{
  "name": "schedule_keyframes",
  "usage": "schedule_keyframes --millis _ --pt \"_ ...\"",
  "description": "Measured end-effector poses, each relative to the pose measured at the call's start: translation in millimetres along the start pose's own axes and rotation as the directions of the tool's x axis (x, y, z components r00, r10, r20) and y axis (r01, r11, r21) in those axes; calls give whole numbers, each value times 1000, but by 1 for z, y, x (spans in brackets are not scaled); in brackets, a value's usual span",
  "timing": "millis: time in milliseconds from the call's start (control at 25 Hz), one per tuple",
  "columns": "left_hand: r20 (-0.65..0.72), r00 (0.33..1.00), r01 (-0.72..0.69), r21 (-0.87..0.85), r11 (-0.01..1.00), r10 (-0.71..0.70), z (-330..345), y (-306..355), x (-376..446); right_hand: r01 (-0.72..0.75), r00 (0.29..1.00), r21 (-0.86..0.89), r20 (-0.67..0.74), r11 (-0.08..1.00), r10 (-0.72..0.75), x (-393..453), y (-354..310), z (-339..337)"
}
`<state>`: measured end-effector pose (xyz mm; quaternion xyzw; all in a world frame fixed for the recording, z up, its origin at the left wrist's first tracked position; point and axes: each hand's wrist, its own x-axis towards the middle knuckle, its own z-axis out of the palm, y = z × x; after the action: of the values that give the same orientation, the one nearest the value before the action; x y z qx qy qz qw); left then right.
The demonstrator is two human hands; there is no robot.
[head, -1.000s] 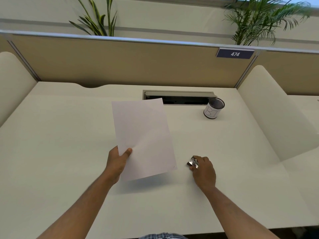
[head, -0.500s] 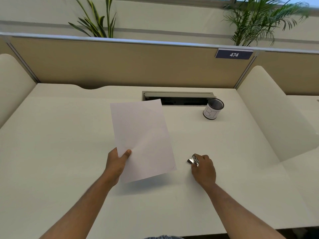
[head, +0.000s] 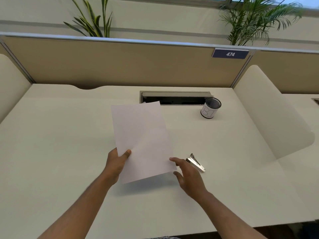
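Note:
A white sheet of paper [head: 143,140] is held up over the middle of the desk, tilted a little. My left hand [head: 117,163] pinches its lower left edge, thumb on top. My right hand [head: 187,176] hovers at the sheet's lower right corner with fingers spread and nothing in it. A small silver stapler [head: 196,163] lies on the desk just right of that hand, apart from it.
A mesh pen cup [head: 210,110] with a white label stands at the back right beside an open cable slot [head: 174,98]. Beige partition panels [head: 120,64] close the desk at the back and white side screens [head: 269,109] flank it. The near desk edge [head: 259,226] runs below my arms.
My right hand has let go of the stapler, which now lies on the desk, and has moved left toward the paper's corner. The left hand still holds the sheet.

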<state>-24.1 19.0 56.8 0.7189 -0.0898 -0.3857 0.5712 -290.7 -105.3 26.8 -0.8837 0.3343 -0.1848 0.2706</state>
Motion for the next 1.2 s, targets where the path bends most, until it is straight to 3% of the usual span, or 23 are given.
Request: schedule_keyframes --millis 200,400,680,800,920,1080,1200 --pt "12 999 36 -19 999 -35 -1 3 0 74 988 50 -138 996 -67 4 1 -1" --pt "47 986 161 -66 985 -158 -10 11 4 124 974 168 -210 978 -87 16 -11 -13" --pt "70 988 129 144 981 -140 -19 40 8 56 968 387 -246 920 45 48 -44 -32" --pt "110 994 -60 394 917 18 -21 73 -1 -55 972 537 -164 842 167 56 -54 -40" --pt "234 947 -313 534 786 218 -11 109 -28 -94 971 626 -114 774 211 60 -64 -44" --pt "415 831 -554 548 627 372 21 116 -67 -135 958 770 -60 624 281 61 -77 -47" --pt "403 788 -615 482 624 465 42 100 -80 -140 951 847 -30 513 308 58 -89 -51"
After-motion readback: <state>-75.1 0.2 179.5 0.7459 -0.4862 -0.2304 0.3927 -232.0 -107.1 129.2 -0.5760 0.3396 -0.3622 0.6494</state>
